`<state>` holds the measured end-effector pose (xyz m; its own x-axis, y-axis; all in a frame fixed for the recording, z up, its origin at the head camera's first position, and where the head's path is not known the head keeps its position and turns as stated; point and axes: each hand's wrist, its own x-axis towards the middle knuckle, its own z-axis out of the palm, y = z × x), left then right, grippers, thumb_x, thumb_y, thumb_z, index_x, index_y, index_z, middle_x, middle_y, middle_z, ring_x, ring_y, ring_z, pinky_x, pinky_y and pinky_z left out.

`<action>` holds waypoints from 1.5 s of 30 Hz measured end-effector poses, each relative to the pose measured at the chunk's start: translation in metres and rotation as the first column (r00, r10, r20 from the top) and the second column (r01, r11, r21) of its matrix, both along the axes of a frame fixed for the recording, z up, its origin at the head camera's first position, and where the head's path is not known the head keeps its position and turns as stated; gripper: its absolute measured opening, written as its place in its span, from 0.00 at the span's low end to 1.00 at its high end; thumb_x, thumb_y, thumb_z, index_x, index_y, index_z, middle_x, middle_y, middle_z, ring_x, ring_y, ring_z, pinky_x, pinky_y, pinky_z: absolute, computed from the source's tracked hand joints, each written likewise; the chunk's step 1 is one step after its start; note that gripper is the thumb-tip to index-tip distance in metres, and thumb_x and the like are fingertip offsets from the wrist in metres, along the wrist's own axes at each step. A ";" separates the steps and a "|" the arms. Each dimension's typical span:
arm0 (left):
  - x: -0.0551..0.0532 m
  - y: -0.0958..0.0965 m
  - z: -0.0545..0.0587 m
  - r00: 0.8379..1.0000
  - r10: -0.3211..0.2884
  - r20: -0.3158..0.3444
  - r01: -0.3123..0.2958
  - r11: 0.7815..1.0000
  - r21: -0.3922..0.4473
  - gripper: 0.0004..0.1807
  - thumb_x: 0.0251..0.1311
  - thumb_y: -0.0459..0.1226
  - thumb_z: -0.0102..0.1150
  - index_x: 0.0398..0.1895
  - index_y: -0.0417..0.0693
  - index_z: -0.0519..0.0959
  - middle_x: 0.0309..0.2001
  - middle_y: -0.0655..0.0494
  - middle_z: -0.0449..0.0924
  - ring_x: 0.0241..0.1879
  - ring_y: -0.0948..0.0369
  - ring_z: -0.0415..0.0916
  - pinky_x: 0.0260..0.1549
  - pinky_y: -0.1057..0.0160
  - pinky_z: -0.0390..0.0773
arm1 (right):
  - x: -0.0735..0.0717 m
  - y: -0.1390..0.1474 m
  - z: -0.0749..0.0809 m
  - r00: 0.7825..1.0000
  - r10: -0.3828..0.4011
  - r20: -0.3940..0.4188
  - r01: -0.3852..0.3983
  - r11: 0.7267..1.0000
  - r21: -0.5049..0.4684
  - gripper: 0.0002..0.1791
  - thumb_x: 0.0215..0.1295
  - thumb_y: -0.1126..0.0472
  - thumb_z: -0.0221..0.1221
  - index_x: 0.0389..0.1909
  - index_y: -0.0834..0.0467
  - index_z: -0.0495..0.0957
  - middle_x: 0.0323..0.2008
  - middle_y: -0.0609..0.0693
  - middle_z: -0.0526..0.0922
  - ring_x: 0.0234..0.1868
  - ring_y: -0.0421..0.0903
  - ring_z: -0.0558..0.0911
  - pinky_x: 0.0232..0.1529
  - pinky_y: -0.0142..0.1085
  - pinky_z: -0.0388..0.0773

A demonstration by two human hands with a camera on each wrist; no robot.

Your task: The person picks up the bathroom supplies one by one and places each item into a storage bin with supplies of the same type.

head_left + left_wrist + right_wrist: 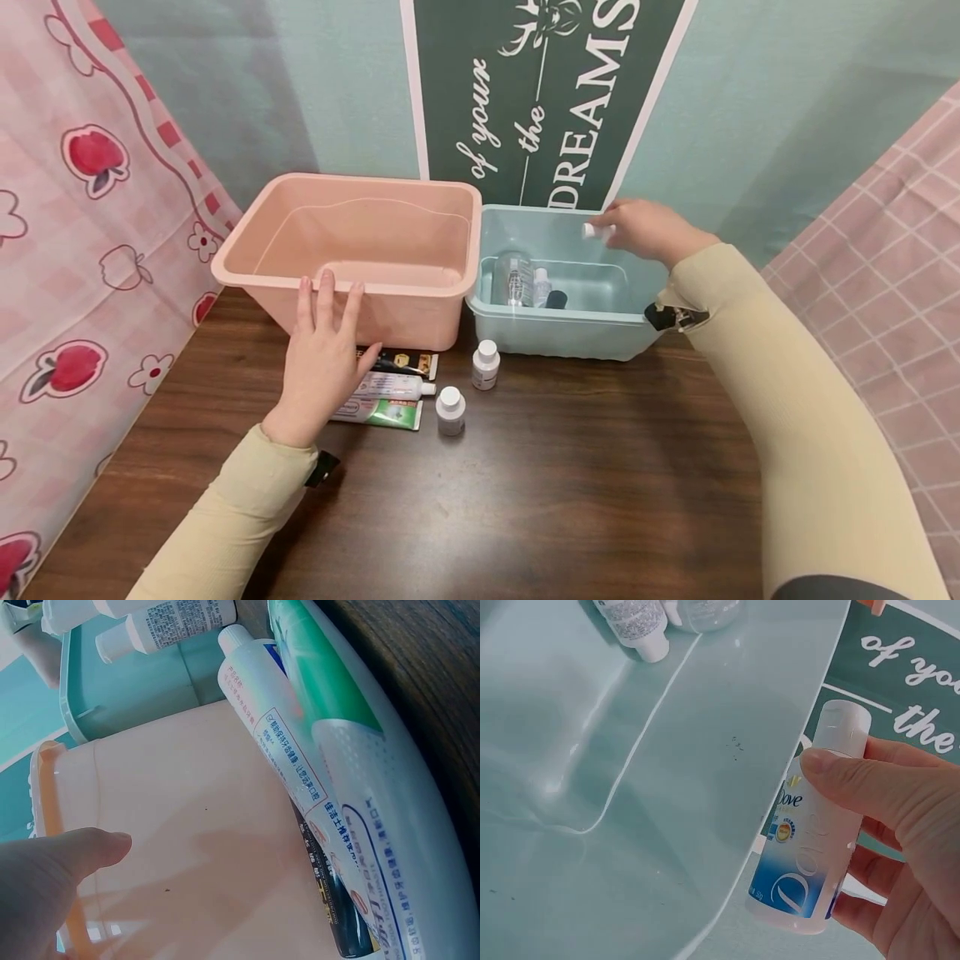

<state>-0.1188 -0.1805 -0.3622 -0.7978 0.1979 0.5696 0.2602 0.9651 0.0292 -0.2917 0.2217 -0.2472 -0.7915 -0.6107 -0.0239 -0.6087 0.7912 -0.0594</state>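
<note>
My right hand [647, 229] grips a small white and blue Dove bottle [810, 832] above the back part of the blue bin [570, 321]. Inside that bin lie a clear bottle [513, 281], a small white bottle [542, 287] and a dark-capped item [557, 300]. My left hand [322, 371] has its fingers extended against the front of the pink bin [360, 287]. Just below that hand, a black tube [408, 363], a white tube [393, 386] and a green and white tube [393, 413] lie side by side, partly hidden by it.
Two white capped bottles stand on the dark wooden table [525, 500]: one [486, 365] in front of the gap between the bins, the other [451, 412] nearer. A blue-green curtain with a dark lettered panel [525, 100] hangs behind; patterned pink cloths flank both sides.
</note>
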 end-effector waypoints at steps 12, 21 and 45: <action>-0.001 0.001 0.000 1.000 0.006 0.004 -0.006 1.000 0.002 0.46 0.45 0.47 0.70 0.67 0.39 0.60 0.68 0.29 0.46 0.67 0.33 0.41 0.51 0.36 0.65 | -0.014 0.000 -0.003 1.000 -0.011 0.018 0.011 1.000 0.022 0.25 0.54 0.72 0.62 0.56 0.66 0.74 0.42 0.67 0.76 0.43 0.63 0.76 0.44 0.54 0.72; -0.001 -0.001 -0.003 1.000 -0.001 -0.011 0.001 1.000 -0.003 0.47 0.45 0.46 0.70 0.68 0.40 0.59 0.68 0.29 0.46 0.68 0.35 0.38 0.53 0.36 0.64 | -0.019 0.001 -0.004 0.999 -0.020 0.029 0.019 1.000 0.016 0.25 0.54 0.72 0.62 0.56 0.67 0.73 0.41 0.68 0.76 0.43 0.63 0.76 0.44 0.53 0.72; -0.001 -0.001 -0.002 1.000 0.007 -0.015 -0.007 1.000 -0.019 0.47 0.44 0.47 0.71 0.67 0.40 0.60 0.68 0.29 0.47 0.66 0.33 0.42 0.51 0.37 0.66 | -0.034 0.006 -0.017 0.992 -0.045 0.119 0.047 0.999 -0.017 0.25 0.54 0.73 0.60 0.56 0.68 0.72 0.42 0.67 0.78 0.43 0.61 0.77 0.44 0.52 0.72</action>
<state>-0.1199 -0.1814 -0.3637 -0.7905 0.2034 0.5776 0.2537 0.9673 0.0067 -0.3256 0.2273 -0.2646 -0.8111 -0.5749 -0.1075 -0.5594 0.8162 -0.1447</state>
